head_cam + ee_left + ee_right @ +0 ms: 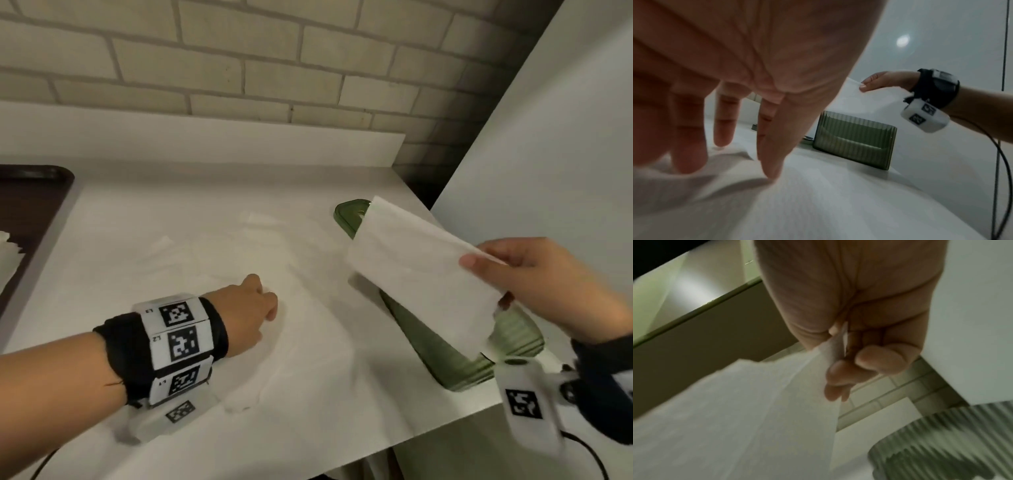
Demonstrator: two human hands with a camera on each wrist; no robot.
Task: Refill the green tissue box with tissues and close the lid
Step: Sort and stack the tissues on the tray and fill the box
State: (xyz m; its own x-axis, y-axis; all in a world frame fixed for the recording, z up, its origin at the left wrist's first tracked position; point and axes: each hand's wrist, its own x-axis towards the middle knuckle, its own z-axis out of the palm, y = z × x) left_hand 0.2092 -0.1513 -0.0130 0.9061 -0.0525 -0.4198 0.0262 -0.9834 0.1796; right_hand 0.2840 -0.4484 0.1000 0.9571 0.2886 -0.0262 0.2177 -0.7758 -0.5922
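Note:
My right hand [489,281] pinches one end of a white folded tissue [421,270], which hangs in the air over the green ribbed tissue box [455,349] at the table's right edge. The box is open; its green lid [349,216] lies flat behind it, partly hidden by the tissue. The right wrist view shows thumb and fingers [840,369] clamped on the tissue [766,410], with the box [941,443] below. My left hand [269,301] rests fingertips down on loose white tissues [239,246] spread mid-table. In the left wrist view the fingers [770,162] touch a tissue [725,186], and the box [855,139] stands beyond.
A dark tray [41,205] holding more white tissues [8,246] sits at the far left. A tall white panel [548,137] rises just right of the box. A brick wall backs the white table [342,404], whose front edge runs close to the box.

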